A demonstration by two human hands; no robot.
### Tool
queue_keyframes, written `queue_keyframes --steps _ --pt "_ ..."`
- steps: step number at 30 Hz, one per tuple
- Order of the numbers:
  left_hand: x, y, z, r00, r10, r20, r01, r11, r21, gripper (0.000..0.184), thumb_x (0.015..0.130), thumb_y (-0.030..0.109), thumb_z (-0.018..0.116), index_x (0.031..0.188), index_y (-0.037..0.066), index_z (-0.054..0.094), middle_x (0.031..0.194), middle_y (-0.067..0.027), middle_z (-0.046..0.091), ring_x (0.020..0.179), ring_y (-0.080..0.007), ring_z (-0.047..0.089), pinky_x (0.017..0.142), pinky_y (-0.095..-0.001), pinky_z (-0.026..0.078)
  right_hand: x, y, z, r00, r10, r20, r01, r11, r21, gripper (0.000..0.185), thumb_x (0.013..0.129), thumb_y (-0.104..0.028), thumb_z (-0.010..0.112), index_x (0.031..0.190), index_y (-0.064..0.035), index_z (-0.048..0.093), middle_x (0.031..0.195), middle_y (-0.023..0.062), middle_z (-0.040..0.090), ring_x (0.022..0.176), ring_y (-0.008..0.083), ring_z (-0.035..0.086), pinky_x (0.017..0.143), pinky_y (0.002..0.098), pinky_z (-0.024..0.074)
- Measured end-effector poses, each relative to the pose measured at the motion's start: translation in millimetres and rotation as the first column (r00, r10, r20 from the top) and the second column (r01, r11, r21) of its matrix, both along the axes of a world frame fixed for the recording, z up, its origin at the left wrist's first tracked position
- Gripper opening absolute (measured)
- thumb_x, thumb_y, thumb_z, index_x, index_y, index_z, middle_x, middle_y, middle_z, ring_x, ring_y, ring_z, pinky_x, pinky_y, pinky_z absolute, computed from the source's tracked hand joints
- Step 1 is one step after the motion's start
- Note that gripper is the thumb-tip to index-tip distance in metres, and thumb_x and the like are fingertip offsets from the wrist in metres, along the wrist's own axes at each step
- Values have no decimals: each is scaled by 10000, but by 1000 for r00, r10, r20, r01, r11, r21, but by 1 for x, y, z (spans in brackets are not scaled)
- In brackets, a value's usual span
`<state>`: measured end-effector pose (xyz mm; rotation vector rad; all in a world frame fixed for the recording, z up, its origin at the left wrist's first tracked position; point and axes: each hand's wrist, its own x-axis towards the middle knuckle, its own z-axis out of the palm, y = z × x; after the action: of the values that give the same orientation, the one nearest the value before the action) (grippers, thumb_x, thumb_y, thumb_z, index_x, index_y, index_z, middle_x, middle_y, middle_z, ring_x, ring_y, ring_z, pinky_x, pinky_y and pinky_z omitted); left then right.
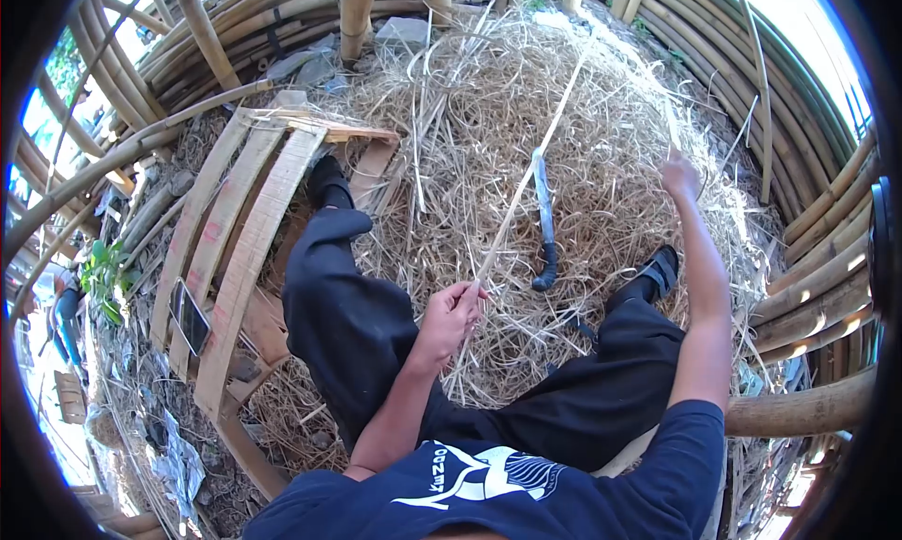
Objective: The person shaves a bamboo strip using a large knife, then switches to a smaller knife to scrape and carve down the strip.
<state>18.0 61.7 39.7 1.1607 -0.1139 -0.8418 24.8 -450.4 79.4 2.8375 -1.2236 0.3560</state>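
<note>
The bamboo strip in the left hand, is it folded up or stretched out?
Stretched out: the bamboo strip runs nearly straight from the left hand across the shavings. Whether its far end bends back, I cannot tell.

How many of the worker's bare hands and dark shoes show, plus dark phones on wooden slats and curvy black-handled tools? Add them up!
Bare left hand and right hand: 2
Dark left shoe and right shoe: 2
Dark rectangular phone: 1
Long, curvy black-handled tool: 1
Total: 6

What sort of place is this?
Probably an open-air bamboo workspace: stacked poles line the edges, straw-like shavings lie heaped, and a dark-handled knife is among them.
</note>
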Motion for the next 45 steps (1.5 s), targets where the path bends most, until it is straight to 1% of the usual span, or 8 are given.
queue_keyframes --steps 5,9,12,14,24,40,43,45 --pt "0 -3 -7 999 25 30 -26 998 50 210 1004 209 471 965 38 585 588 72 424 429 0 297 383 -173 207 -27 2 -28 982 -186 40 179 973 146 592 943 -471 366 1014 43 653 1056 294 624 988 450 603 890 484 459" --pt "-3 -3 0 999 -32 40 29 996 79 215 1002 214 474 1001 34 591 608 62 454 417 3 284 378 -181 201 -16 55 -43 999 -8 46 -14 894 447 735 850 -650 476 875 59 667 860 235 669 836 356 658 764 440 499" --pt "-3 -5 -5 998 -42 55 36 993 109 208 998 205 480 1025 29 587 617 56 465 414 4 287 373 -180 200 8 101 -23 972 -144 187 -30 711 703 658 845 -633 528 781 11 647 702 116 622 600 213 609 583 349 488" --pt "-4 -6 -11 996 -28 85 17 992 124 199 995 190 483 1042 26 585 626 52 473 413 2 293 372 -173 208 20 119 -14 926 -155 343 -262 389 883 588 851 -616 553 727 -45 611 609 29 526 486 109 487 472 273 405" --pt "-12 -9 -7 989 -85 124 69 990 125 202 988 183 504 1033 11 599 612 43 477 418 3 311 372 -169 207 46 171 -13 914 73 399 -369 558 744 519 818 -558 652 678 -60 605 569 19 522 506 113 499 494 316 404" --pt "-23 22 20 938 -311 150 237 895 377 249 990 209 499 1100 -4 567 682 -31 591 412 -46 497 385 -168 387 34 195 -5 880 -48 473 -453 213 865 374 857 -373 691 706 -85 506 568 -21 433 457 86 396 427 275 366" --pt "-20 19 38 945 -281 166 208 910 358 289 993 228 491 1149 -12 535 726 -52 610 472 -73 559 431 -184 432 32 212 1 852 -158 498 -517 -112 849 300 875 -292 688 764 -78 509 586 -43 403 447 59 356 405 245 307" --pt "-14 16 42 939 -278 205 187 908 375 312 995 236 486 1176 -16 514 757 -66 619 515 -93 585 466 -199 455 32 223 6 837 -155 524 -545 -157 824 289 881 -282 681 777 -79 504 591 -42 404 446 56 356 401 243 301"
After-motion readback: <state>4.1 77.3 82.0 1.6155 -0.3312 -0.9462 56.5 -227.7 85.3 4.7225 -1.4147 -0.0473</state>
